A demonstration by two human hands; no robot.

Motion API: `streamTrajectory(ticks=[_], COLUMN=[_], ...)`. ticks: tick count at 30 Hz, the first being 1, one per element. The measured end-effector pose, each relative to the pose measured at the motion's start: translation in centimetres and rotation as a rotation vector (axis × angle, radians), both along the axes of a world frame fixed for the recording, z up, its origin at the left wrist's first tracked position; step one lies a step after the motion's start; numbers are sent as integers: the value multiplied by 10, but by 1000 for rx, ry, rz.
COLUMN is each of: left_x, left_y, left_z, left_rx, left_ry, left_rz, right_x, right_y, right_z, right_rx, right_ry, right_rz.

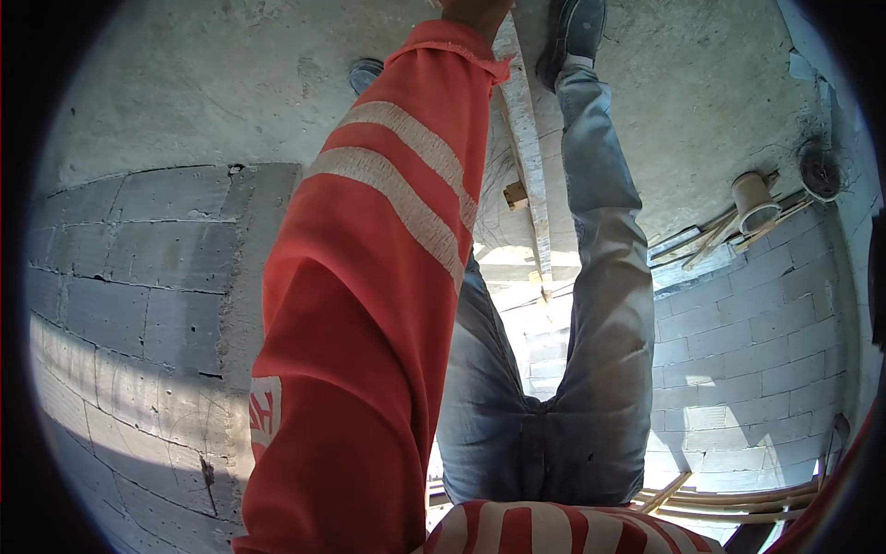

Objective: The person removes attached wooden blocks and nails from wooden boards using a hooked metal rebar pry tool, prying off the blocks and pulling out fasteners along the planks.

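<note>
My left arm, in a red sleeve (pixel 369 305) with two pale bands, reaches up across the view. Only the wrist and part of my left hand (pixel 477 11) show at the top edge; the fingers are cut off. Nearest to that hand is the upper end of a long, narrow, pale-stained board (pixel 526 138), which runs down between my legs. Whether the hand grips or touches the board cannot be seen. A small wooden block (pixel 515 195) sits against the board's left side. My right hand is out of view; a strip of red cloth (pixel 844 462) shows at the lower right.
Grey block walls (pixel 175 249) flank both sides. My shoes (pixel 580 37) stand on the rough concrete floor (pixel 692 102). On the right are a pale cylindrical container (pixel 755 201), thin wood strips (pixel 711 242) and a dark round bucket-like thing (pixel 819 171). Loose wire lies near the board.
</note>
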State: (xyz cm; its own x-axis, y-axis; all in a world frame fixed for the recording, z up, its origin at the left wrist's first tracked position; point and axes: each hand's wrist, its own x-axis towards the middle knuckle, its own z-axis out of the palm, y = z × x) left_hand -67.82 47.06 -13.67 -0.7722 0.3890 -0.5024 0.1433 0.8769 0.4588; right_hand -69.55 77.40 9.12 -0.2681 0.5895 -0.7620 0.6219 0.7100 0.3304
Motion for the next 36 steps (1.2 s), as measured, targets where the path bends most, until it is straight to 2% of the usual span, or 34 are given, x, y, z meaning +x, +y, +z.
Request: streamTrajectory(ticks=[2, 4, 5, 8, 10, 14, 15, 16, 17, 19, 21, 24, 25, 27, 29, 30, 32, 36], left_x=[5, 9, 10, 8, 4, 4, 0, -6, -7, -3, -7, -9, -10, -10, -6, -5, 0, 3], left_y=[-5, -7, -8, -10, -10, -9, -9, -6, -3, -3, -1, 0, 0, -2, 0, -2, -17, -69], left_z=[-12, -42, -48, -44, -31, -33, -26, -21, -24, -38, -32, -24, -21, -17, -1, 1, -2, -44], left_rx=[-12, 6, 9, 62, 33, 9, -7, -17, 4, -98, -128, -82, -75, 19, -137, -135, -21, -140], left_ry=[-25, 208, 205, 213, 88, 62, -26, -103, -68, 36, 20, 21, 27, 209, 224, 247, 56, 187], left_rz=[41, -98, -88, -105, -38, -12, -3, 7, 12, -46, -55, -12, -8, 41, 195, 185, 436, 328], right_x=[-6, -13, -16, -23, -26, -33, -32, -13, -21, -8, 20, 40, 43, 45, 46, 46, 56, 72], right_y=[-3, -4, -5, -2, 2, 16, 25, 49, 53, 62, 69, 51, 42, 27, 20, 19, 25, 40], right_z=[-1, -2, 0, 1, 3, 3, 0, -12, -11, -11, -23, -34, -33, -28, -23, -20, -21, -23], right_rx=[-3, -7, -6, -4, -5, -19, -56, -396, -388, -344, -298, -192, -145, -70, -47, -50, -58, -91], right_ry=[-4, -6, -11, -24, -24, -41, -44, 203, 66, 137, 219, 369, 348, 305, 262, 238, 241, 321], right_rz=[54, 96, 112, 149, 170, 210, 247, 370, 416, 497, 629, 733, 661, 523, 423, 385, 345, 307])
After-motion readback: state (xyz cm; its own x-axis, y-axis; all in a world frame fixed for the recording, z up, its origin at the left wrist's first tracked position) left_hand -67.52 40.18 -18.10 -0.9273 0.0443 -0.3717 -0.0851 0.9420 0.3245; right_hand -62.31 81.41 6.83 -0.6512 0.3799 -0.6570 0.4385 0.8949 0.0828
